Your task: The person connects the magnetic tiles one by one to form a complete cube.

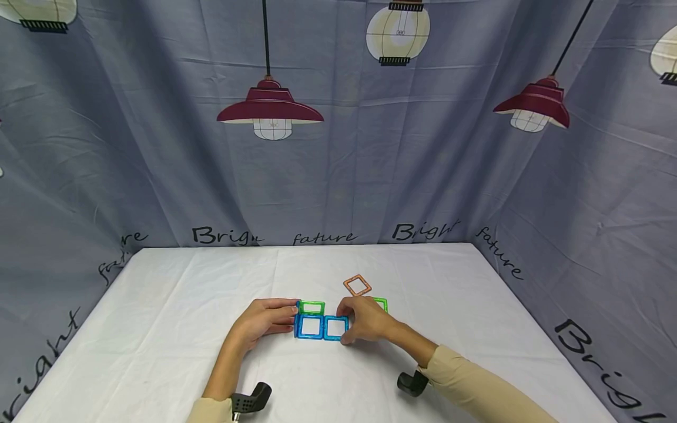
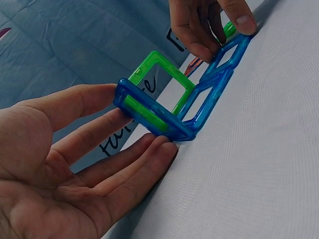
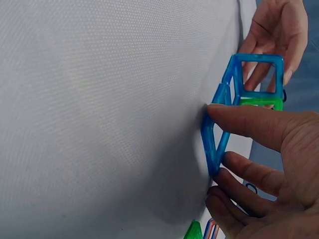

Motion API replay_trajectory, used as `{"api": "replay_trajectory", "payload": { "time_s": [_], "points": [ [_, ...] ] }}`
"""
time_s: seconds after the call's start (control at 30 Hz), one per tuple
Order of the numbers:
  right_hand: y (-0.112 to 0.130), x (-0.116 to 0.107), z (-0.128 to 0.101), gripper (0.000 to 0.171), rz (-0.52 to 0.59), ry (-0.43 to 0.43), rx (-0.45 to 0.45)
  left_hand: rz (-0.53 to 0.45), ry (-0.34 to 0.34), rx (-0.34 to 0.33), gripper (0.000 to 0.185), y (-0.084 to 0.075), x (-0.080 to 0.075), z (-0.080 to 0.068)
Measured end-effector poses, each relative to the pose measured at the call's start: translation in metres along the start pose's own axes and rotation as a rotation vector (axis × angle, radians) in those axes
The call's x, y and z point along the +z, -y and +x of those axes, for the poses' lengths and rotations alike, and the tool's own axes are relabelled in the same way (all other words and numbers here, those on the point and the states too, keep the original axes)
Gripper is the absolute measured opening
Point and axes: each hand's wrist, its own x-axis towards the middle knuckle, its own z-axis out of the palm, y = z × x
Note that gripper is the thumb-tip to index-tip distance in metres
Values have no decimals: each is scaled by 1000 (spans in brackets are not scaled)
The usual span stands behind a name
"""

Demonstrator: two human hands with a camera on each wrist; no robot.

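Mid-assembly w/ tiles: left hand [image 1: 262, 320] fingers straight, steadying blue square [image 1: 309, 326]; right hand [image 1: 365, 320] pinches second blue square [image 1: 335, 328]. Next prob. needs edges aligned.

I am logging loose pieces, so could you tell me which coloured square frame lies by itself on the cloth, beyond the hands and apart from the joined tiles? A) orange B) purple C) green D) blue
A: in the head view the orange square frame lies alone on the white cloth, apart from the joined blue tiles between the hands.
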Motion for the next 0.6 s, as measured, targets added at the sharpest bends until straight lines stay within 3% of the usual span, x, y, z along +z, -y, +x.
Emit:
{"api": "replay_trajectory", "payload": {
  "time_s": [0.3, 0.6],
  "points": [
    [-2, -7, -5, 52, -15, 39, 53, 6, -1, 1, 47, 0, 1, 0],
    [-5, -6, -5, 47, -20, 28, 15, 2, -3, -3, 46, 1, 0, 0]
  ]
}}
